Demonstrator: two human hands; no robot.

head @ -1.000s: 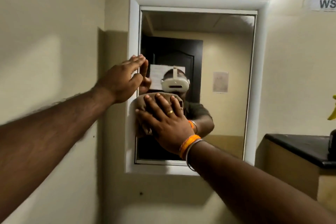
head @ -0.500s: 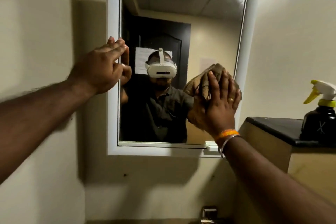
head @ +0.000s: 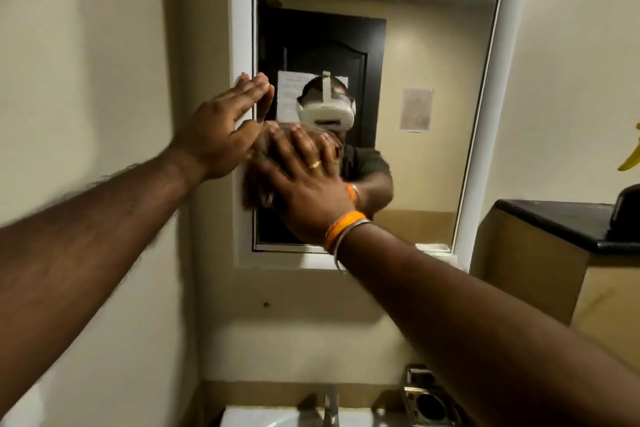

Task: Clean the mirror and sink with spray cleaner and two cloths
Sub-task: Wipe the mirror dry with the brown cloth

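Note:
A white-framed mirror (head: pixel 422 45) hangs on the beige wall ahead. My right hand (head: pixel 304 180) presses a brown cloth (head: pixel 254 184) flat against the glass near the mirror's lower left; the cloth is blurred and mostly hidden under my palm. My left hand (head: pixel 221 135) rests with fingers straight on the mirror's left frame edge, holding nothing. The white sink (head: pixel 273 418) and its tap (head: pixel 330 406) show at the bottom edge. The black spray bottle (head: pixel 627 211) with a yellow trigger stands at the far right, cut off by the frame.
A dark countertop (head: pixel 554 218) on a beige cabinet juts out at the right, level with the mirror's bottom. A metal fitting (head: pixel 424 392) sits on the wall beside the tap. The left wall (head: pixel 86 80) stands close by.
My right hand has swept the cloth from the mirror's right edge back to its lower left. My view has tilted down, so the sink now shows. The left hand stays on the frame.

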